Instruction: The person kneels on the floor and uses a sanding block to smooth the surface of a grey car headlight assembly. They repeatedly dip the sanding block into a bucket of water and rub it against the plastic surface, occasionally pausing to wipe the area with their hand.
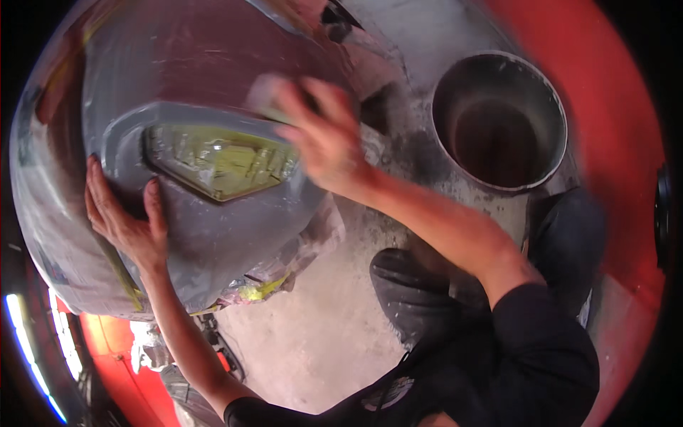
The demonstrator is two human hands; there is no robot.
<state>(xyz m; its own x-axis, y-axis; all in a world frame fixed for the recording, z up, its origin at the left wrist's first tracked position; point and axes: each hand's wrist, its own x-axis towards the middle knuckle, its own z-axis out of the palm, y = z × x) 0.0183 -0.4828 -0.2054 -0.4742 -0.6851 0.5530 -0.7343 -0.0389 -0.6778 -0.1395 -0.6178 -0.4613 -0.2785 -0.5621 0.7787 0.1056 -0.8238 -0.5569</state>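
A car body panel (220, 235), grey with a dark reddish area above, curves across the left and upper part of the view. It looks wet. Set into it is an angular opening (235, 160) with clear film and yellowish material behind it. My left hand (128, 213) rests on the grey surface left of the opening, fingers stretched and thumb apart. Above the opening's right corner, my right hand (324, 135) grips a pale pad (267, 96) against the panel. Motion smears this hand and the pad, so the pad's exact kind is unclear.
A dark round bucket (498, 121) with liquid-like darkness inside stands on the stained floor (306, 341), right of the panel. Crumpled film and yellow tape (263, 285) hang at the panel's lower edge. My bent knee (413, 292) is close by. Red surfaces (612, 107) border the right.
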